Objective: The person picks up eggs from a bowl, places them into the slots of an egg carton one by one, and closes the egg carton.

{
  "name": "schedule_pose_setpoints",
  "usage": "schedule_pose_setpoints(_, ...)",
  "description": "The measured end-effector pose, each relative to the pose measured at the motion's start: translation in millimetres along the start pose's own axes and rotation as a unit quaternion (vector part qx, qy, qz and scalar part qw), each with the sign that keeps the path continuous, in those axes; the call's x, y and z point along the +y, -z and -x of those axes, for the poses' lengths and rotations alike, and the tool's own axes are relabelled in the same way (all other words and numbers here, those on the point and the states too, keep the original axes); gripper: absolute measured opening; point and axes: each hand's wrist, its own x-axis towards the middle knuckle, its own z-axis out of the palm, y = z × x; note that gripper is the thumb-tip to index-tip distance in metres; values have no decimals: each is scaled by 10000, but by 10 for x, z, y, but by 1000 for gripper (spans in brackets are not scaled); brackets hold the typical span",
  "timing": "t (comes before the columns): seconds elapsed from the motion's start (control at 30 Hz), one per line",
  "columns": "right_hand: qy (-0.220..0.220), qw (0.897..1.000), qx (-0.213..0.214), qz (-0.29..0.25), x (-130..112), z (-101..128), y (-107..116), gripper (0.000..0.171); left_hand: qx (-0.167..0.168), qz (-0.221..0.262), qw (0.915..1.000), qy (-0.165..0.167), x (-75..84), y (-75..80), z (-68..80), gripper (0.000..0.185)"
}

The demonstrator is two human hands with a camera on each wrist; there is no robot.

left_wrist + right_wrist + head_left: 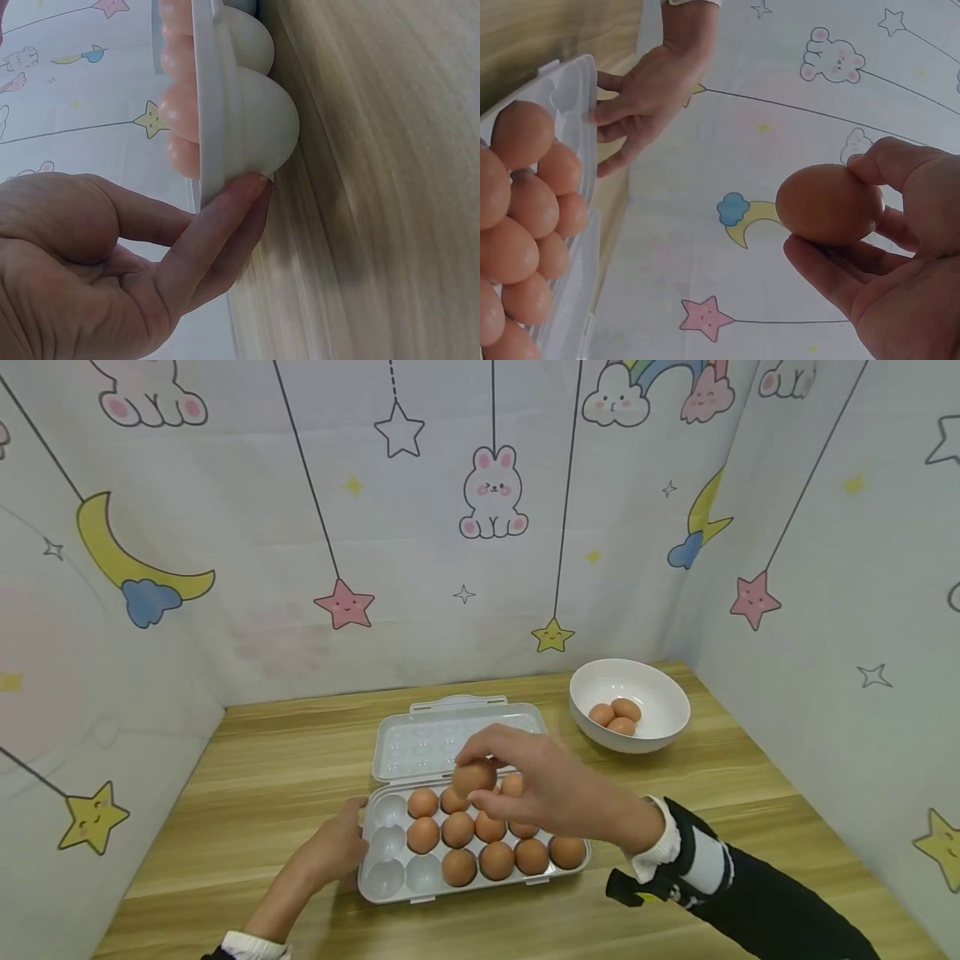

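My right hand [551, 781] pinches a brown egg [474, 777] between thumb and fingers, raised above the egg carton [378, 893]. In the right wrist view that egg [829, 204] lies on its side in the fingertips, clear of the carton. Brown eggs fill most of the carton's cups; several cups at its left end hold none. My left hand [333, 845] grips the carton's left end. The left wrist view shows its fingertips [251, 187] against the outer wall and the thumb behind the rim. The right hand hides part of the back row.
The carton's clear lid [397, 747] lies folded back behind it. A white bowl [667, 714] with three brown eggs [622, 727] stands at the back right of the wooden table [285, 760]. A printed cloth [420, 535] encloses the back and sides.
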Motion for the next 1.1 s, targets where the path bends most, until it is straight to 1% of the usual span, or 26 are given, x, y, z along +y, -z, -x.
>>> schedule_pose_setpoints(0.1,-300,9989,-321,-139,20,18,-168,28,12,-20,10000,8,-5,1,-3,62)
schedule_pose_setpoints(0.17,-351,9981,-497,-140,45,19,-291,28,18,-5,10000,23,-4,1,-4,62)
schedule_pose_setpoints(0.23,-300,9976,-618,-1,78,20,-417,28,14,57,10000,42,0,-3,-6,62)
schedule_pose_setpoints(0.33,-47,9951,-817,560,141,18,-590,18,19,102,9999,34,7,-14,-8,63)
schedule_pose_setpoints(0.4,66,9906,-936,996,188,31,-698,17,15,132,9999,38,11,-22,-6,63)
schedule_pose_setpoints(0.53,111,9839,-1209,1315,264,45,-888,11,63,137,9999,35,7,-40,1,63)
schedule_pose_setpoints(0.57,106,9830,-1235,1356,277,48,-930,11,60,175,9998,40,6,-42,5,63)
schedule_pose_setpoints(0.6,71,9834,-1274,1286,289,49,-966,11,79,149,9999,22,7,-42,8,63)
schedule_pose_setpoints(0.67,66,9816,-1314,1386,318,55,-1044,12,81,127,9999,-9,7,-35,12,63)
schedule_pose_setpoints(0.87,-123,9795,-1283,1547,405,105,-1221,12,83,114,9999,-83,1,-13,13,64)
schedule_pose_setpoints(1.1,-108,9806,-1326,1440,459,135,-1368,15,79,189,9997,-94,-5,-16,15,64)
